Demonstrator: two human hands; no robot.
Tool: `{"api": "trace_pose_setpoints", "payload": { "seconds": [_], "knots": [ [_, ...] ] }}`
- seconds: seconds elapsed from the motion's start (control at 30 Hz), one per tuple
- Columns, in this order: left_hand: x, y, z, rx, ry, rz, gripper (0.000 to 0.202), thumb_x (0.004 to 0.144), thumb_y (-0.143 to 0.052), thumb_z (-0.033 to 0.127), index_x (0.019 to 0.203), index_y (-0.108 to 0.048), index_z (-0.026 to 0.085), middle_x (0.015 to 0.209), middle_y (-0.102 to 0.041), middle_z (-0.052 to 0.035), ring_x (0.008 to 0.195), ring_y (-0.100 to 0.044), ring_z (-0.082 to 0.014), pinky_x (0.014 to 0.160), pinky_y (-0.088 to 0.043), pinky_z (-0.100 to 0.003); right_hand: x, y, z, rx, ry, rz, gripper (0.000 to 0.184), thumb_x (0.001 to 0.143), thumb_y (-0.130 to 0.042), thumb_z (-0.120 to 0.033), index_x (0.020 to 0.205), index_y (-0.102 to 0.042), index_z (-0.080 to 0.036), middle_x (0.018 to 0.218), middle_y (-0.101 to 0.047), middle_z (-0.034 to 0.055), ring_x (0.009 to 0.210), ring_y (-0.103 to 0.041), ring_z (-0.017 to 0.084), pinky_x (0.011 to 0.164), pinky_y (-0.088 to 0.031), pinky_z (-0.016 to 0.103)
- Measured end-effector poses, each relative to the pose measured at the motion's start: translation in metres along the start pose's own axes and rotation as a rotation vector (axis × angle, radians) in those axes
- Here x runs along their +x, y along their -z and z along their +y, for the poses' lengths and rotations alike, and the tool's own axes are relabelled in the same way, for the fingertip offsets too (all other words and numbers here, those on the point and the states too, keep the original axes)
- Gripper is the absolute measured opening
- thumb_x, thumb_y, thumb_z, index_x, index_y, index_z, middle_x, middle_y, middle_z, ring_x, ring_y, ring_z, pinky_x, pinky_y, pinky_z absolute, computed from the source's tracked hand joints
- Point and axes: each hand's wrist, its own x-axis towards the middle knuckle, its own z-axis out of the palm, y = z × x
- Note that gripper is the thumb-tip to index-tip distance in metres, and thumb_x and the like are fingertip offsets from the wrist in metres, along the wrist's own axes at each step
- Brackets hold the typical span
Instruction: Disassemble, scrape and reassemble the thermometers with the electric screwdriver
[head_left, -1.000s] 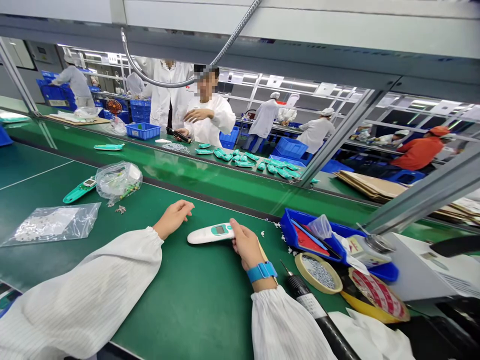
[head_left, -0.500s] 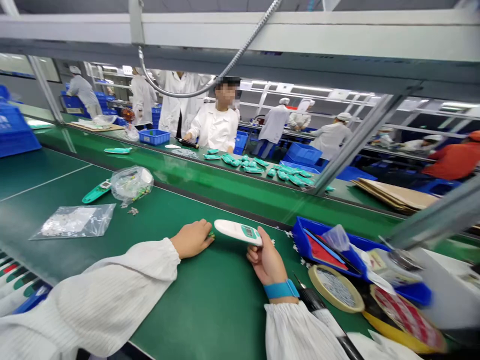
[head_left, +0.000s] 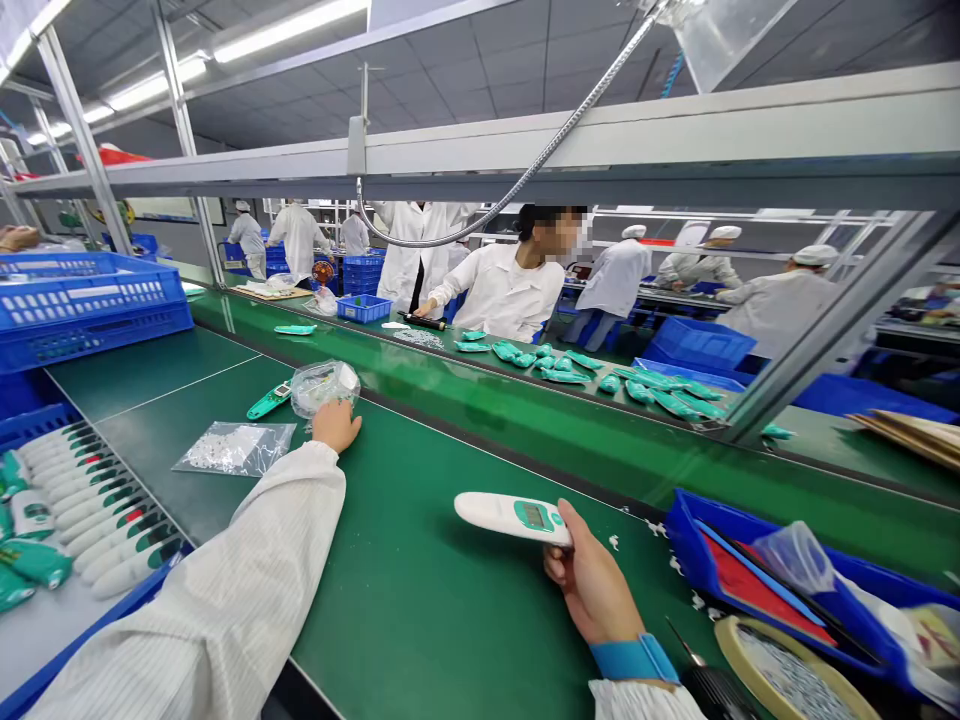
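Observation:
My right hand (head_left: 592, 585) grips one end of a white thermometer-like device (head_left: 514, 516) with a green display, holding it just above the green table. My left hand (head_left: 335, 425) is stretched out to the far left with its fingers curled by a crumpled clear plastic bag (head_left: 324, 386) of small parts. A green device (head_left: 268, 402) lies just left of that bag, and a flat clear bag (head_left: 236, 449) of small white parts lies nearer to me.
A blue tray (head_left: 67, 520) with rows of white devices sits at the left edge, a blue crate (head_left: 82, 305) behind it. At right are a blue bin (head_left: 780, 585), a round dish (head_left: 795, 680) of screws and a screwdriver (head_left: 709, 685). Co-workers stand across the conveyor (head_left: 585, 420).
My left hand has left the spot beside the white device and reached far left to the plastic bag. My right hand still holds the device. The view has tilted up and left.

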Motion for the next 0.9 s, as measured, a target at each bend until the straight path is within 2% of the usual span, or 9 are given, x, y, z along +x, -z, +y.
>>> {"api": "trace_pose_setpoints", "payload": {
  "seconds": [0.13, 0.53, 0.7, 0.77, 0.83, 0.9],
  "knots": [
    [0.0, -0.006, 0.0, -0.025, 0.006, 0.02, 0.034, 0.081, -0.046, 0.041, 0.101, -0.051, 0.014, 0.105, -0.053, -0.0136, 0.099, -0.049, -0.0255, 0.08, -0.04, -0.034, -0.001, -0.001, 0.0, -0.028, 0.009, 0.008, 0.035, 0.064, -0.065, -0.048, 0.058, -0.049, -0.017, 0.036, -0.037, -0.0069, 0.03, -0.031, 0.005, 0.029, -0.021, 0.019],
    [-0.001, -0.012, 0.0, -0.139, -0.007, 0.012, 0.042, 0.074, -0.052, 0.043, 0.105, -0.049, 0.015, 0.105, -0.051, -0.0129, 0.099, -0.049, -0.0272, 0.078, -0.041, -0.033, -0.005, -0.002, 0.0, -0.062, 0.024, -0.014, 0.036, 0.064, -0.064, -0.05, 0.06, -0.047, -0.019, 0.037, -0.037, -0.0073, 0.03, -0.031, 0.005, 0.03, -0.021, 0.018],
    [-0.004, -0.003, 0.0, -0.198, -0.019, 0.037, 0.049, 0.073, -0.055, 0.042, 0.109, -0.047, 0.01, 0.106, -0.049, -0.0166, 0.101, -0.047, -0.0309, 0.08, -0.04, -0.038, -0.006, -0.002, -0.001, -0.082, 0.028, -0.02, 0.037, 0.066, -0.062, -0.051, 0.06, -0.047, -0.018, 0.037, -0.037, -0.0078, 0.031, -0.032, 0.004, 0.031, -0.022, 0.017],
    [-0.013, 0.005, 0.012, -0.245, -0.07, 0.051, 0.048, 0.079, -0.047, 0.043, 0.112, -0.045, 0.009, 0.106, -0.048, -0.017, 0.1, -0.047, -0.0289, 0.082, -0.039, -0.038, -0.007, -0.003, 0.0, -0.092, 0.039, -0.013, 0.038, 0.066, -0.062, -0.052, 0.059, -0.046, -0.018, 0.037, -0.036, -0.0081, 0.03, -0.031, 0.004, 0.031, -0.02, 0.017],
    [-0.033, 0.013, 0.035, -0.312, -0.178, 0.038, 0.046, 0.083, -0.038, 0.045, 0.115, -0.042, 0.011, 0.104, -0.05, -0.0137, 0.096, -0.05, -0.0234, 0.084, -0.039, -0.035, -0.01, -0.005, 0.002, -0.107, 0.048, -0.011, 0.038, 0.064, -0.063, -0.051, 0.058, -0.046, -0.018, 0.037, -0.036, -0.0083, 0.031, -0.03, 0.004, 0.03, -0.018, 0.016],
    [-0.062, 0.017, 0.064, -0.399, -0.397, -0.045, 0.049, 0.082, -0.04, 0.049, 0.119, -0.04, 0.017, 0.106, -0.051, -0.0087, 0.093, -0.051, -0.019, 0.083, -0.04, -0.03, -0.017, -0.01, 0.005, -0.122, 0.045, -0.018, 0.038, 0.063, -0.065, -0.051, 0.058, -0.046, -0.018, 0.038, -0.036, -0.0084, 0.031, -0.03, 0.004, 0.03, -0.017, 0.016]
  ]
}}
